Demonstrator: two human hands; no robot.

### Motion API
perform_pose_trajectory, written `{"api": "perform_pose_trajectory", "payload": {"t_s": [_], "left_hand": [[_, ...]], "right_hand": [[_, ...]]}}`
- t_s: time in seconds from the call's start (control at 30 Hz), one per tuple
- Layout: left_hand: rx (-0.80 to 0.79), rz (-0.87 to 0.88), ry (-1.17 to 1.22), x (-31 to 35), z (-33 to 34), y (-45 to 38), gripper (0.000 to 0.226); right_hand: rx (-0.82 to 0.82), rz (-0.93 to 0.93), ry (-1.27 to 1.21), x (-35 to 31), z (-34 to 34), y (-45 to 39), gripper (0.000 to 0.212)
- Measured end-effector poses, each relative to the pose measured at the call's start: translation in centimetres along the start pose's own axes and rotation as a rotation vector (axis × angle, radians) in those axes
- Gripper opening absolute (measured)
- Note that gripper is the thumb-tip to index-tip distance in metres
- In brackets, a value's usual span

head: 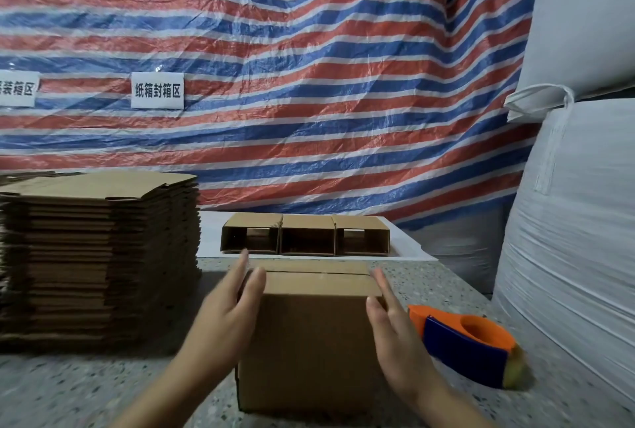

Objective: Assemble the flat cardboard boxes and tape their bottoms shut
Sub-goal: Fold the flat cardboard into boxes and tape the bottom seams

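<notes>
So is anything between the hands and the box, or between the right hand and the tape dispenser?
Nothing visible: the left hand and right hand flank the box, and the dispenser lies unobstructed beside the right hand.

Red, white and blue striped tarp point(309, 84) hangs as back wall, two white paper signs point(157, 90) with Chinese characters stuck on it. Grey speckled stone countertop point(103, 390) below. Big white woven sacks point(570, 221) stacked right. Dim lighting.
</notes>
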State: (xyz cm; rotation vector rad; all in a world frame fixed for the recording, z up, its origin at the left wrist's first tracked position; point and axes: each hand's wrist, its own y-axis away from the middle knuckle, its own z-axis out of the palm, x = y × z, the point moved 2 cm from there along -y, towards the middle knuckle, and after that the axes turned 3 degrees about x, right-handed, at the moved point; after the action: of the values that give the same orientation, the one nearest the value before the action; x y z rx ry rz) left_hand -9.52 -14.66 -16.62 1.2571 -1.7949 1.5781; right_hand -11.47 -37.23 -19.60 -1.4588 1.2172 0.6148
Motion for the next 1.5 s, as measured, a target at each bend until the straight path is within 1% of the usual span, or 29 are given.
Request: {"api": "perform_pose_trajectory", "payload": {"t_s": [0.03,0.1,0.17,0.3,0.33,0.37,0.43,0.47,0.53,0.57,0.63,0.7,0.77,0.8,0.87,0.9,0.93,1.03,1.1,1.17,1.2,1.23,1.3,1.33,1.37,1.43,1.5], "left_hand": [[-0.038,-0.055,0.08,-0.7,0.2,0.5,0.078],[-0.054,-0.098,0.193,-1.7,0.4,1.0,0.069],[-0.059,-0.114,0.236,-2.1,0.5,1.2,0.062],[-0.057,-0.198,0.274,-2.8,0.9,2.4,0.068],[-0.061,-0.212,0.273,-2.8,1.0,2.7,0.066],[-0.053,-0.209,0.261,-2.6,0.8,2.7,0.06],[0.031,-0.192,0.223,-1.8,-0.3,1.0,0.04],[0.089,-0.195,0.162,-1.3,-0.9,-0.5,0.036],[0.151,-0.266,0.018,-1.0,-1.7,-3.9,0.043],[0.139,-0.335,-0.019,-1.2,-1.8,-5.4,0.046],[0.057,-0.505,-0.065,-2.6,-1.3,-7.9,0.049],[-0.068,-0.629,-0.121,-4.4,-0.2,-8.5,0.047],[-0.155,-0.694,-0.119,-6.3,0.6,-7.7,0.046],[-0.165,-0.729,-0.094,-7.1,0.8,-7.1,0.049],[-0.122,-0.776,-0.043,-8.2,0.9,-6.3,0.065],[-0.092,-0.781,-0.037,-8.3,1.0,-6.1,0.069],[-0.064,-0.771,-0.031,-8.1,0.9,-6.0,0.067],[0.01,-0.721,0.0,-7.0,-0.2,-5.0,0.048],[0.032,-0.681,0.017,-6.6,-1.1,-3.3,0.038],[0.033,-0.648,0.01,-6.2,-1.4,-0.9,0.032],[0.026,-0.638,0.026,-5.9,-1.2,0.4,0.03],[0.012,-0.622,0.047,-5.6,-0.8,1.4,0.027],[0.004,-0.531,0.033,-5.0,-0.2,2.3,0.02],[0.012,-0.482,0.022,-4.8,-0.2,1.8,0.015],[0.027,-0.45,0.035,-4.8,-0.2,0.6,0.015],[0.06,-0.424,0.103,-5.2,-0.3,-3.4,0.022],[0.123,-0.428,0.093,-6.3,-0.4,-8.5,0.031]], "right_hand": [[-0.009,-0.005,-0.033,0.4,0.3,0.1,0.077],[0.013,-0.014,-0.061,1.4,0.9,0.2,0.069],[0.052,-0.019,-0.054,2.2,1.1,0.1,0.068],[0.1,0.016,-0.092,2.3,1.4,0.3,0.065],[0.119,0.019,-0.097,1.9,1.5,0.4,0.062],[0.147,0.001,-0.084,1.4,1.5,0.5,0.057],[0.21,-0.043,-0.034,-0.5,1.2,-0.6,0.049],[0.223,-0.041,0.01,-1.6,0.9,-1.7,0.053],[0.21,0.071,0.162,-3.0,0.3,-4.9,0.064],[0.183,0.174,0.216,-3.2,0.1,-6.5,0.063],[0.074,0.371,0.253,-2.8,0.4,-8.9,0.058],[-0.065,0.512,0.272,-1.8,1.1,-9.8,0.053],[-0.154,0.611,0.316,-0.2,1.7,-9.9,0.054],[-0.161,0.641,0.316,0.6,2.0,-9.8,0.055],[-0.116,0.647,0.266,1.7,2.2,-9.9,0.058],[-0.085,0.642,0.232,1.9,2.2,-9.9,0.062],[-0.056,0.648,0.217,2.0,2.0,-9.9,0.066],[0.014,0.676,0.276,2.6,1.0,-8.2,0.072],[-0.007,0.648,0.209,3.5,0.6,-6.0,0.069],[-0.056,0.613,0.068,4.0,1.1,-2.9,0.058],[-0.054,0.588,0.05,3.9,1.6,-1.7,0.052],[-0.027,0.565,0.052,4.0,2.1,-0.9,0.044],[0.064,0.488,0.08,4.0,3.1,-0.7,0.026],[0.086,0.46,0.075,3.7,3.7,-1.3,0.024],[0.084,0.438,0.051,3.4,4.2,-2.4,0.027],[0.053,0.393,-0.007,2.6,5.5,-6.0,0.04],[0.021,0.374,-0.066,2.0,7.2,-10.7,0.045]]}}
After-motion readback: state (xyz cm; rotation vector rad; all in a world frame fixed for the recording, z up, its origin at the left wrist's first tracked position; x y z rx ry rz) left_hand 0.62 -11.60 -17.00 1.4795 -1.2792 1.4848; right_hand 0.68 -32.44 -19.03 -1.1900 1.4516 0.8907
